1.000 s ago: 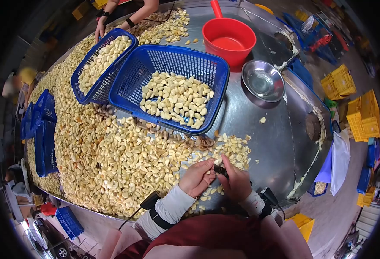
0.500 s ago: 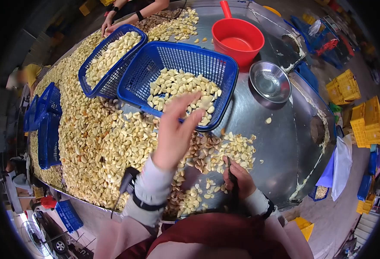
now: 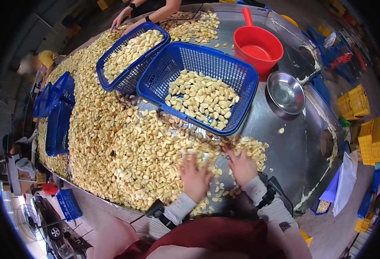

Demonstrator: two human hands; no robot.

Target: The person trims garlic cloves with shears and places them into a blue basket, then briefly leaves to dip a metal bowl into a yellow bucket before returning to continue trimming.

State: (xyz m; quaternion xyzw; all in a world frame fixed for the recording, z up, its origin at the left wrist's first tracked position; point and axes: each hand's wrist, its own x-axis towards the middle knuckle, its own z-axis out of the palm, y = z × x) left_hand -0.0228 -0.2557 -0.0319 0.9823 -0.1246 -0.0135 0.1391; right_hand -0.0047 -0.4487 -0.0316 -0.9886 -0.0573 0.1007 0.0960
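My left hand [image 3: 195,179] lies over the pile of pale, clove-shaped kernels [image 3: 138,151], its fingers spread and slightly blurred, touching the pieces. To its right, my right hand [image 3: 243,167] rests with fingers apart at the edge of a smaller heap of kernels [image 3: 255,150]; no tool shows in it. Just beyond both hands stands a blue perforated basket [image 3: 155,93], partly filled with larger, cleaner cream-coloured kernels [image 3: 203,95]. Some brownish pieces are mixed in below the basket.
A second blue basket [image 3: 105,64] of kernels stands behind left. A red long-handled dipper [image 3: 263,58] and a steel bowl [image 3: 287,93] sit on the metal table [image 3: 293,159]. More blue baskets [image 3: 57,129] lie far left. Another person's arms [image 3: 162,13] reach in at the back.
My left hand has come down from over the basket to the loose kernels. My right hand has opened; the dark tool it held no longer shows. The view has shifted slightly.
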